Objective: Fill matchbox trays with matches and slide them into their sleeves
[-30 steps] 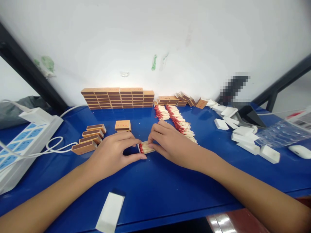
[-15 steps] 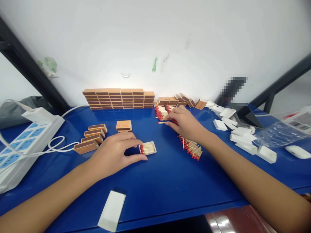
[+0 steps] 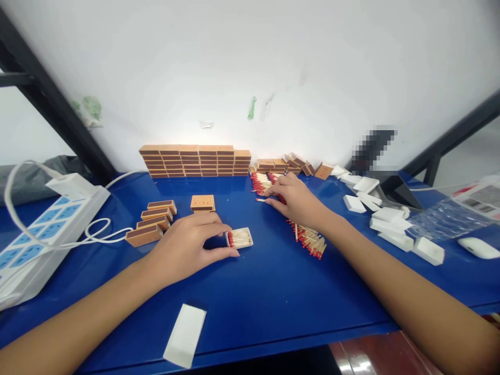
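Observation:
My left hand [image 3: 195,242] has its thumb and forefinger around the left end of a white matchbox tray [image 3: 252,238], which lies flat on the table. Inside the tray are matches [image 3: 240,239] with red heads toward my hand. At the front of a heap of red-headed matches [image 3: 261,182], my right hand [image 3: 291,197] pinches one match [image 3: 260,200] between thumb and fingertips. Part of the heap is hidden behind that hand. A second loose pile of matches [image 3: 312,243] lies under and in front of my right wrist.
Closed matchboxes [image 3: 195,161] form a stacked wall at the back. Several more [image 3: 150,224] stand at left, beside a power strip [image 3: 58,229] with white cables. White trays [image 3: 390,224] are scattered at right. A white tray [image 3: 185,336] lies near the front edge of the blue table [image 3: 258,302].
The view has shifted slightly, moving most things a little to the right in the picture. Both hands keep nearly the same places and grips.

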`<state>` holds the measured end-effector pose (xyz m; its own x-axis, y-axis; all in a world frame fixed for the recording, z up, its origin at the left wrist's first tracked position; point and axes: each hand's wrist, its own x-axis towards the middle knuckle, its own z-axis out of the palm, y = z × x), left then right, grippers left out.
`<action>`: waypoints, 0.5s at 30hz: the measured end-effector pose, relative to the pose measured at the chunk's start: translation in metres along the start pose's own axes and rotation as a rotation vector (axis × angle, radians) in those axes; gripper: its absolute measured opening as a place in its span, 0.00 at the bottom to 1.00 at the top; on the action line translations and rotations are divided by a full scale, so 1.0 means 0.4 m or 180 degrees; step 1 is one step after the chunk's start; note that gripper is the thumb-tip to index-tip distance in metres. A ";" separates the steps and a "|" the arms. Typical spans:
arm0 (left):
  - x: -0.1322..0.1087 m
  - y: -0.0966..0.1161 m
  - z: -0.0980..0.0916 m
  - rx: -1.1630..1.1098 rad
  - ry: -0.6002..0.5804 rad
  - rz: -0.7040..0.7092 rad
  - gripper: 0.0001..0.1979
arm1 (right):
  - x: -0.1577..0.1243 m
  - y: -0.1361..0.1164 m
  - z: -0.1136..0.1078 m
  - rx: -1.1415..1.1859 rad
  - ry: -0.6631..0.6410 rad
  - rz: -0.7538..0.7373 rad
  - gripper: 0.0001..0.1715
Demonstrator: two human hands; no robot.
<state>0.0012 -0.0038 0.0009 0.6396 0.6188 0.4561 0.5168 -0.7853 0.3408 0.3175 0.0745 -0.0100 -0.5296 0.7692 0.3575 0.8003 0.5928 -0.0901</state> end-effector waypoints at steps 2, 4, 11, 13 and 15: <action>0.001 0.000 0.000 -0.0007 0.0003 0.0005 0.17 | 0.000 -0.004 -0.004 -0.0013 0.0017 0.0004 0.11; 0.001 -0.001 0.001 -0.0006 0.0003 0.0016 0.17 | 0.000 -0.006 -0.008 -0.0027 0.0025 0.0010 0.11; 0.000 -0.004 0.001 0.0001 0.0047 0.0038 0.17 | 0.000 -0.001 -0.008 -0.0010 -0.0010 0.0009 0.11; 0.000 -0.003 0.001 -0.0005 0.0050 0.0037 0.17 | -0.001 -0.001 -0.008 -0.0011 0.0004 0.0011 0.11; 0.000 -0.002 0.001 -0.0002 0.0041 0.0029 0.16 | -0.001 -0.002 -0.010 -0.0021 0.0024 0.0007 0.12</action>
<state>0.0008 -0.0031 0.0003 0.6370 0.6113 0.4697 0.5106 -0.7910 0.3369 0.3183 0.0727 -0.0066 -0.5257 0.7687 0.3644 0.8033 0.5896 -0.0849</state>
